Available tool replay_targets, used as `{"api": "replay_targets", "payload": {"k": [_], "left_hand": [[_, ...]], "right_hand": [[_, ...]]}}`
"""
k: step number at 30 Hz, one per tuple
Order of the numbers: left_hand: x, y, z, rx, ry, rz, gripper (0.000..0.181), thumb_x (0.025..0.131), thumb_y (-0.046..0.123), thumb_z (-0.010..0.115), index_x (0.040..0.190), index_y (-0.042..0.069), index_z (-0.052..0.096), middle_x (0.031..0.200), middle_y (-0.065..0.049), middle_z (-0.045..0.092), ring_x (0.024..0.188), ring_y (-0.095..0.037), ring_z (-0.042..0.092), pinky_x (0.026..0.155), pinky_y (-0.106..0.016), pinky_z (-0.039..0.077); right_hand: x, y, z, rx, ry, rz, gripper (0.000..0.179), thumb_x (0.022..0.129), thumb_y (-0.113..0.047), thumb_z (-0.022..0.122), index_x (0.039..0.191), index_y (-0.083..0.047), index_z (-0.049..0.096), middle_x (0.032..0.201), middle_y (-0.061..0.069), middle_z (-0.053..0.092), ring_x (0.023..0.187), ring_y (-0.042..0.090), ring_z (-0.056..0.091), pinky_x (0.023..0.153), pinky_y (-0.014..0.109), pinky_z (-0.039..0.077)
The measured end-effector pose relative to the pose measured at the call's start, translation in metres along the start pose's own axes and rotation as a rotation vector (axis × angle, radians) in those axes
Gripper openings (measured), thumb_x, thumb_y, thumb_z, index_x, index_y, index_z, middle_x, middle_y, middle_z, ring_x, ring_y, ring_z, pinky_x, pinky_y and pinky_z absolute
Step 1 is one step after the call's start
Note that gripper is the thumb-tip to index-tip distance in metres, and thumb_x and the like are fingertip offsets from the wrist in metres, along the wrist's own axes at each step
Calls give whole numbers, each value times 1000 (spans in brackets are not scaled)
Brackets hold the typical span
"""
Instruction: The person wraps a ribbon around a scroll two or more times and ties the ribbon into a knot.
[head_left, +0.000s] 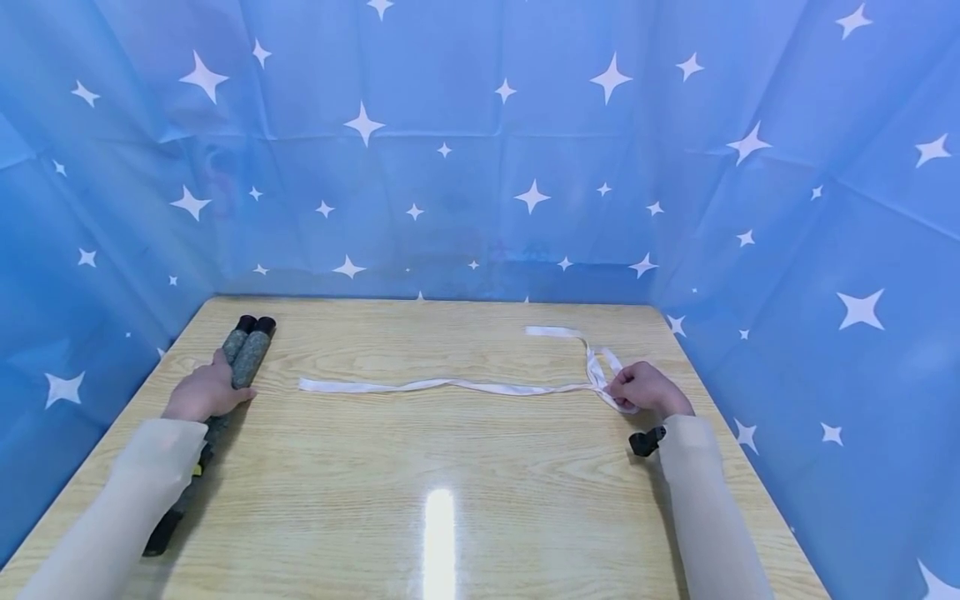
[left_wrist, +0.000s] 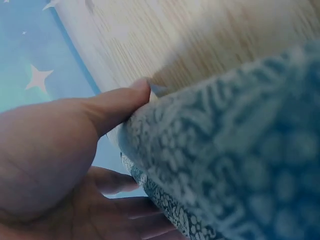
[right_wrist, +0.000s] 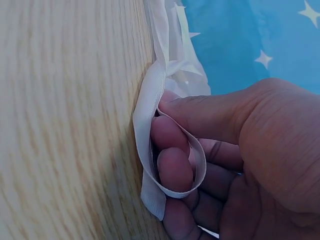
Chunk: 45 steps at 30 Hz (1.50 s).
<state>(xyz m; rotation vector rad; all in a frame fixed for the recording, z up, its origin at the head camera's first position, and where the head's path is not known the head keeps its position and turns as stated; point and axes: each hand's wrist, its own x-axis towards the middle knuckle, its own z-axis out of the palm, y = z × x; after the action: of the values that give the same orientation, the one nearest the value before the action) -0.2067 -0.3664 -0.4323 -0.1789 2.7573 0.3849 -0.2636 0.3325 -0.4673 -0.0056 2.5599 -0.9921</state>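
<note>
At the left of the table, my left hand (head_left: 207, 388) grips a pair of long rods (head_left: 251, 358) in grey-green patterned covers with black ends. In the left wrist view its thumb lies on one side of the patterned cover (left_wrist: 215, 145) and the fingers on the other. On the right, my right hand (head_left: 647, 388) pinches a white ribbon (head_left: 480, 387) near a loose loop. Seen close up, a loop of the ribbon (right_wrist: 145, 120) passes around two fingertips. One ribbon tail runs left across the table; a shorter one lies toward the back.
The pale wooden table (head_left: 360, 483) is enclosed by a blue curtain (head_left: 465, 183) with white stars at the back and sides. A small black object (head_left: 647, 442) sits by my right wrist. A bright reflection lies on the table's front middle.
</note>
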Motion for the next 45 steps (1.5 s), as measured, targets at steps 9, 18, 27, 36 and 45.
{"api": "replay_targets", "payload": {"k": [9,18,27,36,45], "left_hand": [[-8,5,-4,30,21,69,106,99,35,64,150,-24,-8,140,-56,31,120,-69,44,90,-70,48],[-5,22,-11,-19,-26,146,114,101,50,58,151,-17,-20,140,-52,37,126,-66,42,96,-71,44],[-3,59,-11,-108,-12,248,116,102,57,53,152,-12,-26,74,-17,63,77,-39,67,78,-54,52],[7,109,-6,-152,-23,281,114,103,60,49,152,-7,-29,73,-14,64,64,-24,64,71,-43,52],[15,167,4,-196,-18,257,108,104,50,53,156,-6,-24,60,-4,56,45,-14,45,51,-33,43]], "right_hand": [[0,3,0,-9,-9,2,22,104,-18,57,90,-2,64,76,5,60,66,18,51,63,32,43],[0,4,-1,5,-1,-15,23,104,-19,58,91,-1,64,75,4,59,66,18,51,64,32,44],[0,5,-1,10,-9,-16,22,104,-18,58,93,-1,65,76,4,59,67,18,51,64,32,44],[2,4,-3,34,-13,5,21,105,-18,56,96,-1,65,78,5,60,69,19,53,66,33,46],[6,6,-5,-9,-24,2,22,105,-19,56,100,-1,67,81,6,63,69,19,53,65,32,45]]}}
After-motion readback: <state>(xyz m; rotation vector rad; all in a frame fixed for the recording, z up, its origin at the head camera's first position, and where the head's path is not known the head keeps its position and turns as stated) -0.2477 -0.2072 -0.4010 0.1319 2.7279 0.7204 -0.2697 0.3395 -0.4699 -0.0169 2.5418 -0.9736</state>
